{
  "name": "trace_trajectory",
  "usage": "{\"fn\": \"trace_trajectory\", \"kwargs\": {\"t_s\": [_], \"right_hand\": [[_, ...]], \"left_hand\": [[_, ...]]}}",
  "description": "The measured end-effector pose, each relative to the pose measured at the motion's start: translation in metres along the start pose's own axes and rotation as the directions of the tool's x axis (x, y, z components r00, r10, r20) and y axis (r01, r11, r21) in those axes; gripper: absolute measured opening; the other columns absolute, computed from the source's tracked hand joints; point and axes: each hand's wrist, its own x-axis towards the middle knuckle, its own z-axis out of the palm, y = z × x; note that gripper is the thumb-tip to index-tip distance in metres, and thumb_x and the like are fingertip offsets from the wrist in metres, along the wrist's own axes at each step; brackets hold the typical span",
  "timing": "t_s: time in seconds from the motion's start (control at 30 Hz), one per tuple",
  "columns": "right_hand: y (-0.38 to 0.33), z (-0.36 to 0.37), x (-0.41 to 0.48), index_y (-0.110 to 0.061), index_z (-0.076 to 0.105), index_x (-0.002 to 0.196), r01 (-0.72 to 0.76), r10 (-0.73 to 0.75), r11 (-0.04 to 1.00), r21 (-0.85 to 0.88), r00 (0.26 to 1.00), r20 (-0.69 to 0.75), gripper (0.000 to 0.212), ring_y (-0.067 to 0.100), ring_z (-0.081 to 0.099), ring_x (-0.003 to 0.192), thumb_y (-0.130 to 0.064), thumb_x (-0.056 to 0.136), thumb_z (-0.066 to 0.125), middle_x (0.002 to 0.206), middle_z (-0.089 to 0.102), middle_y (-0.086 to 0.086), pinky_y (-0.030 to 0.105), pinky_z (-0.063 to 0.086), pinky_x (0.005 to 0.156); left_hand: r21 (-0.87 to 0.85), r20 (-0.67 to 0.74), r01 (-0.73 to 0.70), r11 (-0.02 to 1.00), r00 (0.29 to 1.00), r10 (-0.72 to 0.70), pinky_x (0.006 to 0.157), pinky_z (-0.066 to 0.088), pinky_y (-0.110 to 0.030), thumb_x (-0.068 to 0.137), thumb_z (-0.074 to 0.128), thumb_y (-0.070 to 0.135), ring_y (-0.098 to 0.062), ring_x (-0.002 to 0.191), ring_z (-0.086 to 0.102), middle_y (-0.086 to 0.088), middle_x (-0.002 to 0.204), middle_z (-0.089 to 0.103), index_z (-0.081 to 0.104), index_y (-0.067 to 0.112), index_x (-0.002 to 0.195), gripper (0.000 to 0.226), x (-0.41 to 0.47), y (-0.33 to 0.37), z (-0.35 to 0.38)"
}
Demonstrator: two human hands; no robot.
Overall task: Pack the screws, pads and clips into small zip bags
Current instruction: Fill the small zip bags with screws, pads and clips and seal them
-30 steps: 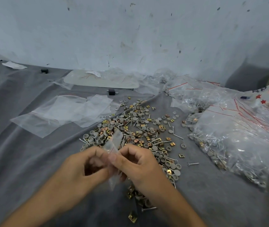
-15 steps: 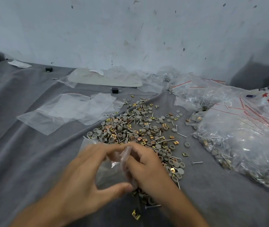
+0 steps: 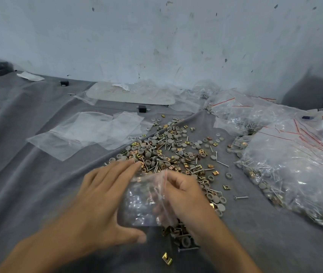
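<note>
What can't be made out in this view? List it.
Head view only:
- Contents of the small zip bag: blurred, with glare on the plastic.
- Fingertips of the right hand: behind the bag.
- Left hand: motion-blurred.
- Pile of filled bags: cut off by the right edge.

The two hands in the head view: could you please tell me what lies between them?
Head view: a small clear zip bag lies between the left hand and the right hand, whose fingers grip its red-striped edge.
</note>
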Motion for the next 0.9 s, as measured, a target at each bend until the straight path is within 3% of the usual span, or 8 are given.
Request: {"fn": "trace_trajectory", "kwargs": {"t_s": [0.07,0.17,0.23,0.37,0.5,0.63,0.73,0.9], "right_hand": [[0.002,0.011,-0.001,-0.014,0.07,0.101,-0.002,-0.001,0.999,0.038,0.996,0.087,0.024,0.02,0.07,0.063,-0.027,0.106,0.052,0.087,0.073,0.02,0.035,0.058,0.057],[0.001,0.022,-0.002,-0.013,0.072,0.107,-0.042,0.015,0.988,0.149,0.983,0.183,0.021,0.018,0.07,0.065,-0.025,0.105,0.054,0.089,0.072,0.019,0.028,0.057,0.056],[0.0,0.023,-0.001,-0.012,0.072,0.108,-0.061,0.024,0.974,0.216,0.985,0.172,0.023,0.018,0.071,0.065,-0.023,0.106,0.052,0.086,0.074,0.012,0.027,0.057,0.056],[0.002,0.026,0.001,-0.018,0.074,0.109,-0.058,0.027,0.967,0.246,0.991,0.128,0.025,0.036,0.074,0.093,-0.024,0.107,0.05,0.104,0.077,0.013,0.04,0.061,0.076],[0.003,0.029,0.003,-0.012,0.071,0.106,-0.103,0.081,0.971,0.217,0.991,0.109,0.024,0.027,0.071,0.078,-0.021,0.107,0.049,0.098,0.074,0.02,0.035,0.058,0.063],[0.003,0.03,0.002,-0.022,0.074,0.105,-0.121,0.084,0.961,0.251,0.985,0.153,0.023,0.025,0.072,0.077,-0.021,0.107,0.051,0.099,0.076,0.013,0.033,0.061,0.061],[0.006,0.029,0.002,-0.019,0.074,0.103,-0.053,0.022,0.981,0.188,0.986,0.165,0.016,0.024,0.074,0.087,-0.015,0.102,0.059,0.099,0.077,0.01,0.034,0.061,0.07],[0.009,0.024,0.004,-0.015,0.073,0.091,-0.017,0.001,0.993,0.12,0.992,0.128,0.029,0.019,0.068,0.072,-0.027,0.105,0.051,0.082,0.072,0.006,0.032,0.058,0.061]], "left_hand": [[-0.046,0.014,-0.036,0.998,0.999,0.036,0.114,0.025,-0.033,0.058,0.046,0.102,-0.007,0.144,0.026,0.013,0.158,0.033,0.022,0.027,0.158,0.127,0.001,0.007,-0.003],[-0.128,0.027,-0.05,0.991,0.998,0.054,0.106,0.028,-0.028,0.058,0.057,0.093,0.005,0.129,0.031,0.016,0.143,0.049,0.04,0.025,0.151,0.117,0.002,0.015,-0.009],[-0.138,0.047,-0.034,0.99,0.998,0.041,0.106,0.027,-0.026,0.057,0.056,0.095,0.008,0.127,0.027,0.019,0.141,0.043,0.038,0.025,0.153,0.12,0.001,0.018,-0.012],[-0.09,0.056,-0.028,0.996,0.998,0.033,0.109,0.024,-0.029,0.059,0.053,0.095,0.005,0.129,0.028,0.018,0.142,0.043,0.038,0.024,0.152,0.118,0.0,0.024,-0.011],[-0.107,0.029,-0.006,0.994,1.0,0.009,0.11,0.021,-0.024,0.06,0.063,0.084,0.002,0.128,0.033,0.016,0.14,0.051,0.045,0.026,0.148,0.106,0.0,0.021,-0.014],[-0.117,0.061,-0.012,0.993,0.998,0.019,0.113,0.006,-0.011,0.057,0.059,0.091,0.013,0.129,0.019,0.024,0.143,0.036,0.034,0.029,0.154,0.118,-0.002,0.02,-0.012],[-0.129,0.061,-0.026,0.991,0.998,0.034,0.112,0.006,-0.009,0.059,0.063,0.082,0.018,0.13,0.016,0.028,0.142,0.033,0.033,0.03,0.154,0.112,-0.001,0.02,-0.008],[-0.186,0.024,0.0,0.983,1.0,0.005,0.103,-0.002,0.003,0.066,0.06,0.073,0.036,0.123,0.006,0.036,0.134,0.033,0.017,0.048,0.151,0.098,-0.001,0.017,-0.004]]}}
